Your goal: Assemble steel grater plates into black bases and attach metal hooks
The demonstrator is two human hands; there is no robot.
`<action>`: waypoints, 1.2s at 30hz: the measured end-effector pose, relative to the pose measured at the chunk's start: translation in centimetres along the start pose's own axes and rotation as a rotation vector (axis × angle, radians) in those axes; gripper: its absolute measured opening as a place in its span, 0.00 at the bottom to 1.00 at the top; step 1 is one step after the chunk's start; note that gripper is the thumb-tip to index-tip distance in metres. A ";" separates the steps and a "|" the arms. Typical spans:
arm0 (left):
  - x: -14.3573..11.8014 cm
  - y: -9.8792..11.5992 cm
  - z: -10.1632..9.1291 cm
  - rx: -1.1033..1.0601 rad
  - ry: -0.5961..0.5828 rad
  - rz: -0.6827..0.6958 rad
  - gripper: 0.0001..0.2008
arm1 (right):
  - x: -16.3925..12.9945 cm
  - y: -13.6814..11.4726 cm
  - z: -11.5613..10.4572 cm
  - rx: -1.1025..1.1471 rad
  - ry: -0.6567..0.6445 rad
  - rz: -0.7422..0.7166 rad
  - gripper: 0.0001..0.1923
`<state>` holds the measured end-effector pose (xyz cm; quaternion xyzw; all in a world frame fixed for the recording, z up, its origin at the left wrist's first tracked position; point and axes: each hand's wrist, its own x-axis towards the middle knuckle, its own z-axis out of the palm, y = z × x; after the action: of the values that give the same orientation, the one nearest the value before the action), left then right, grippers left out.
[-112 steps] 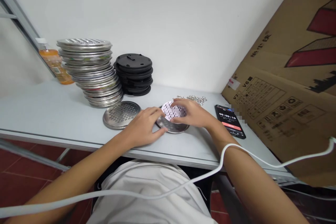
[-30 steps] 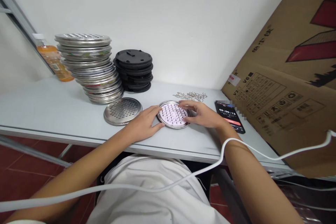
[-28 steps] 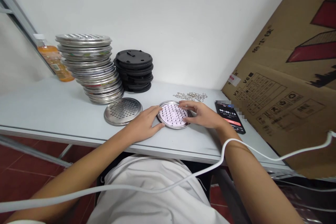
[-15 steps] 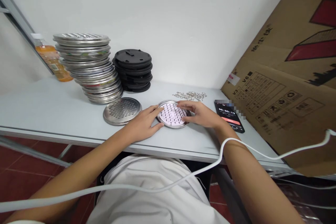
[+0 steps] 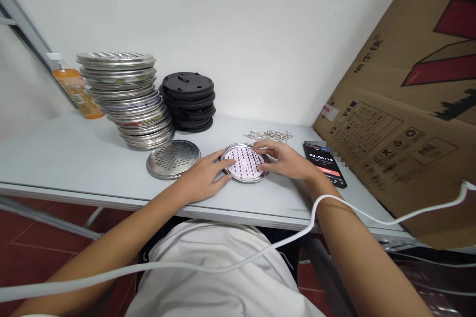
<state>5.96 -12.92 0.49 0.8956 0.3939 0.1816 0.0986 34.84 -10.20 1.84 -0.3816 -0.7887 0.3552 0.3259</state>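
A round metal disc with rows of slots and a pale pink inner face lies flat on the grey table. From the left, my left hand rests at its rim, fingers apart, one fingertip over the pink face. My right hand touches the disc's right side, its fingers spread and slightly bent. Neither hand is wrapped around the disc. Beside my left hand lie silver perforated discs, one on another. Behind the pink-faced disc is a heap of small bent wire pieces.
A tall leaning stack of metal discs stands at the left, next to a stack of black round bases. An orange drink bottle is behind. On the right are a phone and a large cardboard box. A white cable crosses in front.
A finger of my left hand has shifted slightly further over the pink face. My right hand stays nearly in place. The phone's timer reads one second more.
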 end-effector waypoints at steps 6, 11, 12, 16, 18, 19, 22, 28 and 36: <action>0.0 0.1 0.0 -0.006 0.013 0.000 0.24 | 0.0 0.1 0.2 -0.051 -0.020 0.064 0.24; -0.1 0.1 -0.1 0.002 -0.001 -0.012 0.24 | 0.0 0.0 0.2 -0.043 -0.032 0.058 0.23; 0.0 0.1 -0.1 -0.001 -0.001 -0.011 0.24 | 0.0 0.0 0.2 -0.043 -0.032 0.056 0.23; 0.0 0.1 -0.1 -0.013 0.012 0.003 0.23 | 0.0 -0.2 0.2 -0.038 -0.025 0.062 0.23; 0.0 0.1 -0.1 -0.017 0.016 0.004 0.23 | 0.0 -0.3 0.2 -0.027 -0.026 0.069 0.23; 0.0 0.1 -0.1 -0.017 0.016 0.003 0.23 | 0.0 -0.4 0.2 -0.019 -0.028 0.070 0.23; 0.0 0.1 -0.1 -0.004 0.013 0.001 0.23 | 0.0 -0.5 0.2 0.021 -0.030 0.074 0.22; 0.0 0.3 -0.1 0.015 0.007 0.003 0.24 | 0.0 -0.2 0.0 -0.043 0.116 0.024 0.16; -0.1 0.3 -0.2 0.003 0.003 -0.008 0.24 | 0.0 0.4 -1.0 -0.323 0.233 0.147 0.11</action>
<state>6.03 -13.17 0.79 0.8940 0.3978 0.1818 0.0975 35.81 -9.75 2.08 -0.5237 -0.7625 0.2003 0.3228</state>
